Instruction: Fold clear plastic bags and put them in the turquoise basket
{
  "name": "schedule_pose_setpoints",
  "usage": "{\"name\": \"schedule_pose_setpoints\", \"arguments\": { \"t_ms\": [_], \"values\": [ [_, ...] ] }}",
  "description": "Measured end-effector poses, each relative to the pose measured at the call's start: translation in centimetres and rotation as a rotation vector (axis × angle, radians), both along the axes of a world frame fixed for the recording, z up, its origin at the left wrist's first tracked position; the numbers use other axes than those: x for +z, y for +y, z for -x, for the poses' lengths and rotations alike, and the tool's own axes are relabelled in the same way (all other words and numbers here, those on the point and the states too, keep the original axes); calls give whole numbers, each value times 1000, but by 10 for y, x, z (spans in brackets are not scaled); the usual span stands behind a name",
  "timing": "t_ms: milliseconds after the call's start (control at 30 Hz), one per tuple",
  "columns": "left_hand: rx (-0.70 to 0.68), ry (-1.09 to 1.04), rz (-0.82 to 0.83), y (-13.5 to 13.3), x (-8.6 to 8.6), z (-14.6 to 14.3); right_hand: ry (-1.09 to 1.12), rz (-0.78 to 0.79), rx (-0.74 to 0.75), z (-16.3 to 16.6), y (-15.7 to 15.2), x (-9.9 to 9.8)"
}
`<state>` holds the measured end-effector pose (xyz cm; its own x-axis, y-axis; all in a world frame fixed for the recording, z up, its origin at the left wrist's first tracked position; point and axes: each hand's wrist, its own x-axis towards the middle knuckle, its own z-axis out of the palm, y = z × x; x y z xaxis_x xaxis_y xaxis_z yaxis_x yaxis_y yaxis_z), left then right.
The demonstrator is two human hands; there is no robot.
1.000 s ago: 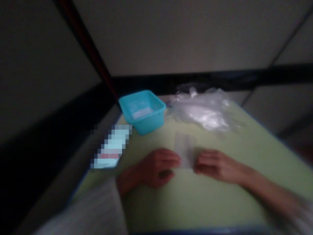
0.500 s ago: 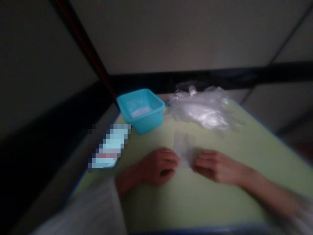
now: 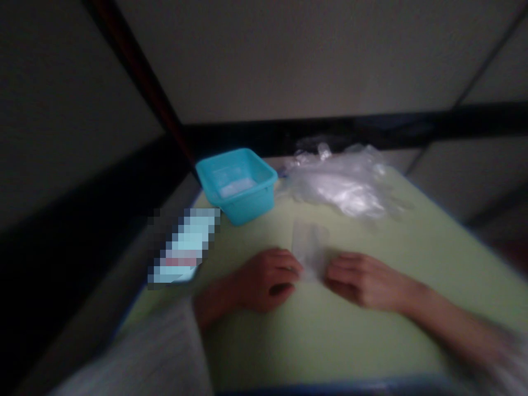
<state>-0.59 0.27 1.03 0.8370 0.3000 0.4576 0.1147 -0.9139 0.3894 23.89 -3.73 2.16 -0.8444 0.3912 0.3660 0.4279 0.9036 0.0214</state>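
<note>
A small clear plastic bag [image 3: 310, 247] lies on the pale green table [image 3: 330, 346], between my two hands. My left hand [image 3: 270, 280] is closed, thumb and fingertips pinched together at the bag's lower left edge. On the other side, my right hand [image 3: 357, 279] has its fingers pressed together at the bag's lower right edge. The bag's far end lies spread beyond my fingers. Dim light and blur hide the exact contact of the fingertips.
A turquoise plastic basket [image 3: 251, 206] holding whitish, clear pieces stands at the back left. To its right lies a heap of clear plastic bags [image 3: 346, 187]. A pixelated phone-like slab [image 3: 187, 247] is at the left edge. A wall [image 3: 309, 66] rises behind the table.
Both hands and the bag stay almost in place. Only a very slight shift of the whole view shows.
</note>
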Motion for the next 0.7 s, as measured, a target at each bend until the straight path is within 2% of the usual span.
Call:
{"name": "schedule_pose_setpoints", "arguments": {
  "t_ms": [500, 700],
  "values": [
    [20, 17, -34, -2, 1, 0, -9, -106, 20, -2, 4, -4],
    [52, 27, -68, -2, 1, -1, 8, -81, 52, -2, 5, -6]
  ]
}}
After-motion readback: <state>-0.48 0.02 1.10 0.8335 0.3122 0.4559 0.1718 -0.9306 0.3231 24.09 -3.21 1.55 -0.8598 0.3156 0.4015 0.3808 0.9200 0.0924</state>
